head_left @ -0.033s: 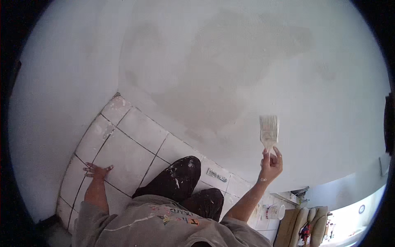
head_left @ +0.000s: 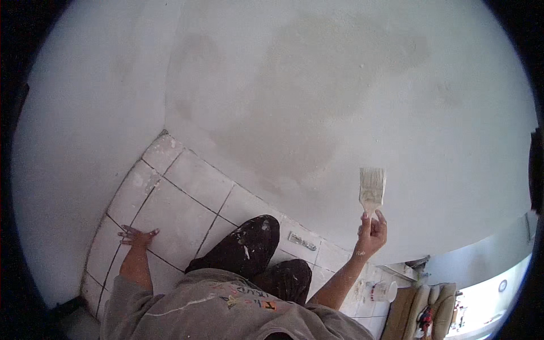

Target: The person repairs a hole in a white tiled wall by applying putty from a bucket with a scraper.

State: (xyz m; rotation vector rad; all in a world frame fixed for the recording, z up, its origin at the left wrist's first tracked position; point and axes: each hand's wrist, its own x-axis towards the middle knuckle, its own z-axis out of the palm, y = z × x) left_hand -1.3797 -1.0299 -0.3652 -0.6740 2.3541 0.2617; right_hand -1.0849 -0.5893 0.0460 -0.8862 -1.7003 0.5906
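My right hand (head_left: 372,234) pinches the handle of a wide, flat paintbrush (head_left: 372,187) with pale, paint-coated bristles pointing up. The brush is in front of the white wall (head_left: 453,153); I cannot tell whether its bristles touch it. A large beige-grey patch (head_left: 300,90) with uneven edges shows on the wall, left of the brush. My left hand (head_left: 137,236) lies on the tiled floor (head_left: 175,215), fingers spread, holding nothing.
My paint-spotted dark knees (head_left: 255,238) are close to the wall. A small grey-white rectangular piece (head_left: 302,241) lies on the tiles beside them. At the right stand a white tub (head_left: 385,292) and a brown sofa (head_left: 416,311). Two walls meet at a corner on the left.
The brush and my right hand have come slightly lower in the picture. My left hand stays on the floor; the whole view has shifted a little.
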